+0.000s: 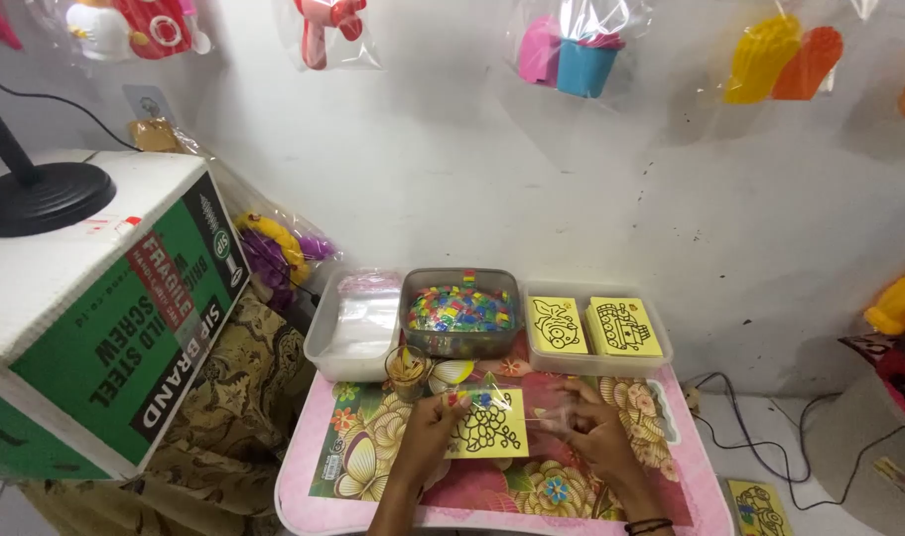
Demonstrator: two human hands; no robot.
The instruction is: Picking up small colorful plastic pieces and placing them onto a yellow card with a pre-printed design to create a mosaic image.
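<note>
My left hand (pixel 431 427) grips the left side of a yellow card with a black line drawing (pixel 487 429), which sits in a clear plastic sleeve with small coloured pieces along its top. My right hand (pixel 591 429) pinches the sleeve's right edge. Both hands hover just over a small pink table with a flower print (pixel 492 491). Behind the hands stand three plastic tubs: one with clear plastic bags (pixel 358 323), one full of small coloured pieces (pixel 460 310), and one with two stacks of yellow picture cards (pixel 596 328).
A small glass cup of sticks (pixel 408 369) stands by my left hand. A large white-and-green cardboard box (pixel 85 318) with a black lamp base (pixel 38 197) sits at the left. Bagged toys hang on the white wall. Cables and another yellow card (pixel 760 506) lie on the floor at the right.
</note>
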